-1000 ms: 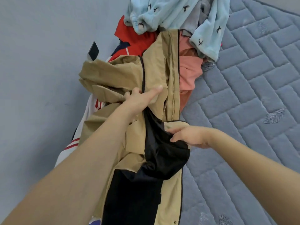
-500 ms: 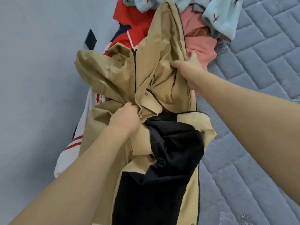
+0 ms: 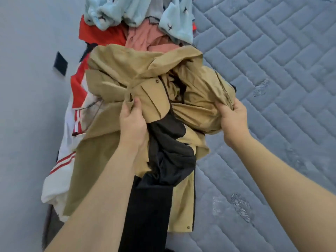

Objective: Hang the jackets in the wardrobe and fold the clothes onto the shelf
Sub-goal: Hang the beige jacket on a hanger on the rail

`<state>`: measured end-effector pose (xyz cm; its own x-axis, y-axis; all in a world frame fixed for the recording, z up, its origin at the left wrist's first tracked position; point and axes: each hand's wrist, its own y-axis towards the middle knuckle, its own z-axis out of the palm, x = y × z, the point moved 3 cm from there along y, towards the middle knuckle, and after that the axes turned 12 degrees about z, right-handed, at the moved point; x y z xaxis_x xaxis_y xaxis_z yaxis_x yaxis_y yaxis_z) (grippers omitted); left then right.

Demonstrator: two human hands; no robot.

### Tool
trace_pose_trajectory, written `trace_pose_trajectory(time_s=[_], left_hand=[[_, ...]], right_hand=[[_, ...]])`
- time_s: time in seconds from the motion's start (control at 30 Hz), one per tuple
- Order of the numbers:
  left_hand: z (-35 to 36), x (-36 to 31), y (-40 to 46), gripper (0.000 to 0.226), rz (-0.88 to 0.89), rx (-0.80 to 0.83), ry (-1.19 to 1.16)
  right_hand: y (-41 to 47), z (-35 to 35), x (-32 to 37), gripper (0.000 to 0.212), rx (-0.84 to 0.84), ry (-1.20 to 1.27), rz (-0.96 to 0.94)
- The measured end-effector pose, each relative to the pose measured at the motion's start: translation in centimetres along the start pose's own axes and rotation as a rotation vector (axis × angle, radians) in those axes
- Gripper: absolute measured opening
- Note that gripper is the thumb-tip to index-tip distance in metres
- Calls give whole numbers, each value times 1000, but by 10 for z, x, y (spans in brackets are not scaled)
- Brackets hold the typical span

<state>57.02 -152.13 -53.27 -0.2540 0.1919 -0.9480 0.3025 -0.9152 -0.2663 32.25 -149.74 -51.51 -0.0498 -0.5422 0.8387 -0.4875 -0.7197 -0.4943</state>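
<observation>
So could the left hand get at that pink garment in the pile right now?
Probably not straight away. The left hand grips the tan jacket, whose bunched fabric lies between it and the pink garment. A light blue garment also drapes over part of the pink one.

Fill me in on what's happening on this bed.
A person is gripping a tan and black jacket with both hands, the left hand bunching fabric near its middle and the right hand clutching its right side. It lies atop a pile of clothes, among them a light blue fleece and a pink garment, on a grey quilted mattress.
</observation>
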Motion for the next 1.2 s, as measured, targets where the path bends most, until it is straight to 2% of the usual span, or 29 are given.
trace_pose_trajectory(time_s=[0.17,0.3,0.37,0.47,0.53,0.67,0.77,0.8,0.97,1.13,1.2], left_hand=[[132,-32,-93,14,-5,278,-65],[221,-42,-196,13,-44,454,-6],[260,-43,-255,22,-80,558,54],[311,-43,-350,16,-119,752,69],[340,-41,-415,22,-129,877,92],[380,-39,-544,32,-122,1105,165],[405,-41,-642,35,-100,1282,190],[411,-43,-675,34,-67,1349,187],[428,-58,-836,23,115,1672,91],[430,-71,-979,29,277,1868,44],[430,-70,-1017,30,308,1916,59]], right_hand=[[-46,-148,17,18,-278,262,82],[-108,-275,12,16,-473,477,155],[-147,-337,3,13,-539,593,193],[-208,-422,-17,18,-615,790,211],[-248,-472,-33,15,-639,899,170],[-329,-565,-76,20,-677,1085,88],[-399,-629,-114,44,-765,1099,174],[-422,-648,-127,46,-812,1090,187],[-543,-735,-175,32,-1064,1098,84],[-666,-802,-205,35,-1305,1079,57],[-698,-819,-213,42,-1314,1077,89]])
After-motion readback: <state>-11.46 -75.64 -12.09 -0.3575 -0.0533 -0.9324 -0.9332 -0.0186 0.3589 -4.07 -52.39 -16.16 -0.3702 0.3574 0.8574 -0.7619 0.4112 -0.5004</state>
